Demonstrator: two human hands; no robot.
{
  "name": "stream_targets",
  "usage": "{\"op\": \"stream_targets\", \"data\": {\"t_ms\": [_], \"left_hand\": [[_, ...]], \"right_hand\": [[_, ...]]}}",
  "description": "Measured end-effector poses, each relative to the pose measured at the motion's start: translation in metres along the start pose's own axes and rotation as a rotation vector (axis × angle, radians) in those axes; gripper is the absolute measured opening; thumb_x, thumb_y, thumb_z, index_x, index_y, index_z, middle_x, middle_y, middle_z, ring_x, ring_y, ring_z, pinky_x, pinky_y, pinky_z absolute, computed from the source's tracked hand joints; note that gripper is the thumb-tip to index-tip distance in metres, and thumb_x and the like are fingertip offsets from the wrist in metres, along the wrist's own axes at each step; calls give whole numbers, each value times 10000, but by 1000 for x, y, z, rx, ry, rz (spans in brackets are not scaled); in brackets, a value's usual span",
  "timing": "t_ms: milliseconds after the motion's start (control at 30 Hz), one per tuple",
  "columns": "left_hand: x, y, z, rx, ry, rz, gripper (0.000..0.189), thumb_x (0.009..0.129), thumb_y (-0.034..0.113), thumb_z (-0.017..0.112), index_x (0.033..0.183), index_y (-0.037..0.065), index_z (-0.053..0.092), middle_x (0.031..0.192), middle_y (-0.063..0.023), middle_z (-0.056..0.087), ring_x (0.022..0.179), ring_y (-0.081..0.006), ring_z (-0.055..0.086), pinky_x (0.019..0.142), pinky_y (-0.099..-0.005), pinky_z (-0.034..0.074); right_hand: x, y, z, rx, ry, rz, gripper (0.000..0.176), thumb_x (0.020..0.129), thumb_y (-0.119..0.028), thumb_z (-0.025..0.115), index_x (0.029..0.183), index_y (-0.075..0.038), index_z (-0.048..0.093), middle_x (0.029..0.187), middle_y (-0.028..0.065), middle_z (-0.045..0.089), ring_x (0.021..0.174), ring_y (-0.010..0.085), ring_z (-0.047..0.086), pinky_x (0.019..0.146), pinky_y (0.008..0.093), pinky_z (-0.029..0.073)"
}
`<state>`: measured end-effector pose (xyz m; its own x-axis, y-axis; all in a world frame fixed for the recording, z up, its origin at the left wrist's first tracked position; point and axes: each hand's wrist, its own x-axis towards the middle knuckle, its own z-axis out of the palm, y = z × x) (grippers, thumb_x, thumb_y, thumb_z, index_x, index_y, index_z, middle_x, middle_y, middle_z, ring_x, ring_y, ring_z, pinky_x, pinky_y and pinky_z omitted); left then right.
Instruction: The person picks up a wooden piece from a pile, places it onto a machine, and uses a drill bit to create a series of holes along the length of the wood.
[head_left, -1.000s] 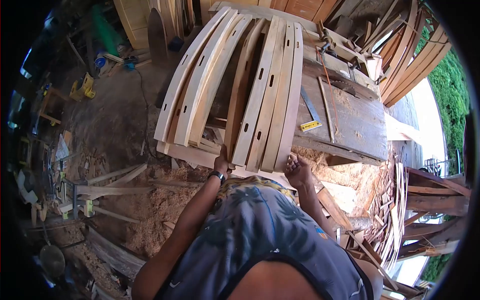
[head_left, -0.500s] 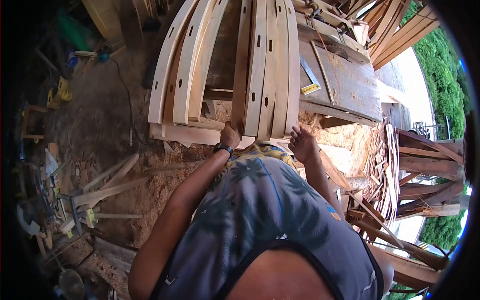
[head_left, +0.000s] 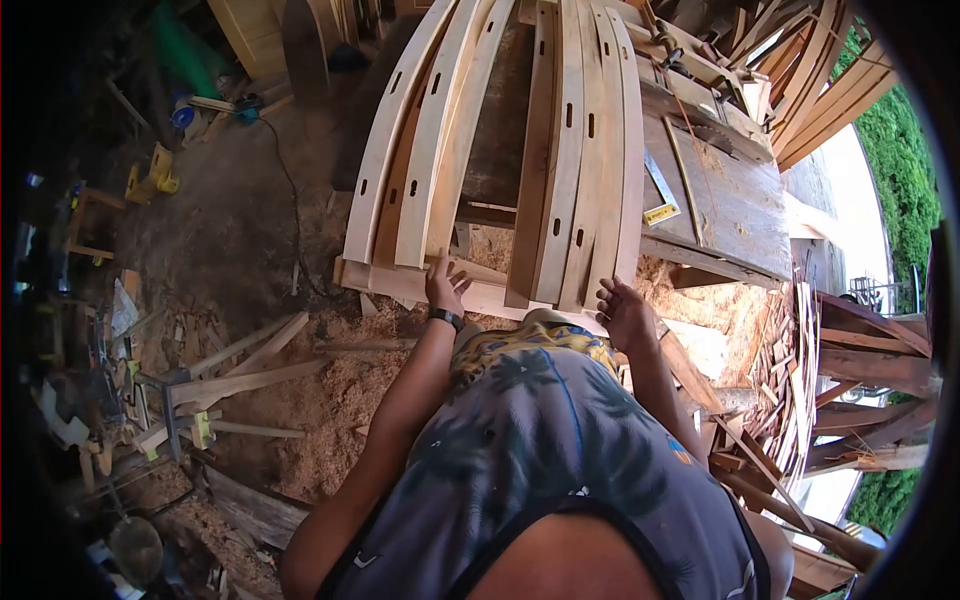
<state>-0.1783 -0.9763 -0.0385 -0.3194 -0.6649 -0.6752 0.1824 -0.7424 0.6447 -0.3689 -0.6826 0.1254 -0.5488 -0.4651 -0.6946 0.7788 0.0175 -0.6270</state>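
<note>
Curved wooden boards with slotted holes lie lengthwise before me in two groups. My left hand (head_left: 447, 286) is at the near end of the left group of boards (head_left: 424, 190), its fingers apart and its fingertips by the innermost board's end. A dark watch is on that wrist. My right hand (head_left: 627, 316) hovers by the near end of the right group of boards (head_left: 566, 200), palm up, fingers loosely bent and apart, holding nothing. Whether it touches the outermost board is hard to tell. A pale crosswise board (head_left: 385, 280) runs beneath the near ends.
On the worktable (head_left: 715, 215) at the right lie a try square (head_left: 660, 200) and a thin strip. Sawdust and offcuts cover the ground. A pile of thin wood strips (head_left: 790, 350) stands right, a clamp (head_left: 180, 415) with battens left, and a yellow tool (head_left: 152, 178) farther off.
My left hand has let go of the dark board's end in the right group and moved left to the left group. The view has shifted, so the boards appear farther right.
</note>
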Motion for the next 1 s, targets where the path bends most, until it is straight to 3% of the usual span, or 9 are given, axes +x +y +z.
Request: {"op": "stream_targets", "data": {"t_ms": [67, 233, 400, 467, 533, 733, 867, 933, 1000], "left_hand": [[19, 9, -25, -253, -50, 10, 502, 971, 414, 824, 1359, 146, 652, 1238, -40, 620, 1040, -223, 632, 884, -441, 565], [38, 9, -22, -290, -99, 54, 321, 1000, 252, 797, 1255, 92, 685, 1089, -46, 665, 996, -235, 652, 821, -422, 633], [-14, -21, 8, -413, -156, -217, 341, 1045, 314, 751, 1225, 40, 660, 1027, -151, 668, 842, -293, 691, 752, -436, 667], [-48, -16, 15, -478, -67, -235, 288, 1088, 332, 677, 1186, 61, 672, 957, -125, 676, 816, -280, 701, 709, -410, 664], [-43, -28, -13, -618, -259, -297, 293, 1131, 358, 572, 1145, 88, 685, 904, -78, 688, 770, -245, 709, 670, -378, 662], [-165, -53, -68, -596, 5, -371, 351, 1111, 418, 475, 1086, 143, 693, 819, -48, 667, 639, -210, 618, 549, -334, 539], [-286, -75, -107, -649, 235, -394, 362, 1060, 445, 524, 1010, 116, 666, 708, -41, 494, 587, -184, 514, 525, -320, 489], [-349, -105, -143, -758, 242, -465, 385, 991, 467, 568, 988, 96, 669, 697, -27, 464, 587, -169, 492, 487, -307, 461], [-418, -142, -160, -767, 380, -336, 411, 966, 481, 586, 913, 84, 674, 706, -34, 490, 588, -185, 486, 498, -310, 464]], "right_hand": [[4, 6, -3, 12, 3, 0, 278, 1106, -356, 605, 1186, -113, 715, 931, -5, 726, 785, 141, 633, 737, 320, 487], [5, 14, -4, 5, -12, 93, 272, 1105, -339, 616, 1196, -100, 708, 926, -5, 722, 780, 144, 631, 728, 332, 468], [21, 3, 0, -6, -259, 119, 261, 1118, -344, 579, 1165, -108, 680, 918, -26, 697, 779, 132, 625, 709, 303, 458], [21, -2, 8, -64, -246, 104, 257, 1117, -336, 569, 1150, -102, 668, 922, -22, 691, 778, 130, 617, 703, 288, 450], [24, -11, 17, -95, -276, 128, 261, 1109, -322, 578, 1172, -87, 672, 931, -2, 695, 775, 137, 611, 707, 290, 454], [53, -12, 45, -390, -562, 245, 358, 1075, -262, 680, 1325, -6, 663, 1032, 95, 747, 832, 185, 680, 763, 339, 559], [57, 1, 66, -543, -764, 437, 547, 1098, -352, 647, 1515, -13, 545, 1327, 203, 700, 1213, 317, 668, 1047, 443, 535], [57, 9, 76, -535, -806, 558, 633, 1067, -387, 674, 1548, -18, 493, 1427, 216, 639, 1272, 328, 632, 1094, 465, 507], [59, 18, 85, -539, -845, 699, 723, 1036, -423, 702, 1580, -24, 442, 1527, 228, 578, 1330, 339, 597, 1141, 486, 479]]}}
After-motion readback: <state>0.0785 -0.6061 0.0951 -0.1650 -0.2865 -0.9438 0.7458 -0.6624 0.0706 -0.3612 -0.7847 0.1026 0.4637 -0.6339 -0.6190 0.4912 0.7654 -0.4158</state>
